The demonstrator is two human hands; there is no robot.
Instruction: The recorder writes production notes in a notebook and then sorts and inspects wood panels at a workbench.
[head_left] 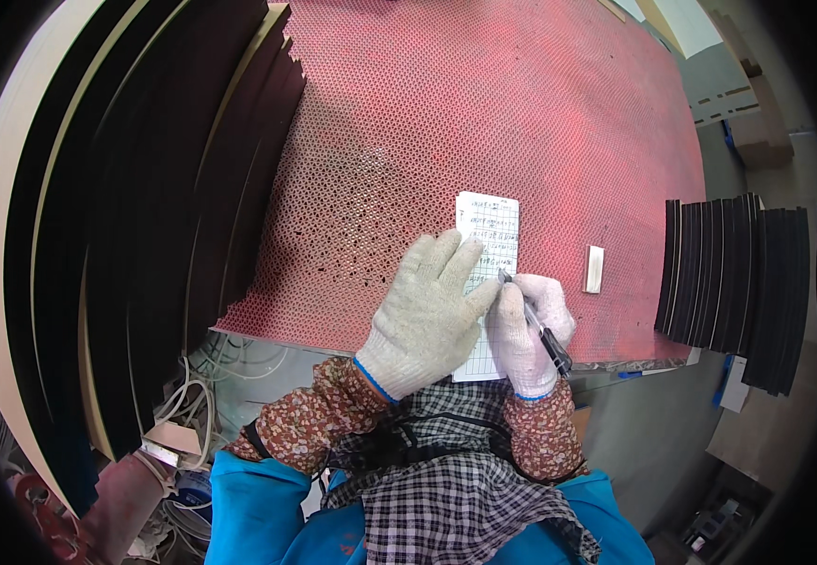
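Observation:
A narrow white notepad (490,212) with a printed grid and handwritten lines lies at the front edge of the red mesh mat. My left hand (427,315), in a white knitted glove, rests flat on the pad's left side with its fingers stretched out. In my gloved right hand (531,334) a black pen (550,347) is pinched, its tip touching the page near the thumb of my left hand. The lower part of the page is partly covered by both hands.
The perforated red mat (568,122) covers the table. Tall stacked dark panels (159,188) stand at the left. A row of black boards (728,282) stands at the right. A small white block (594,270) lies right of the notepad. Loose cables (187,405) hang at lower left.

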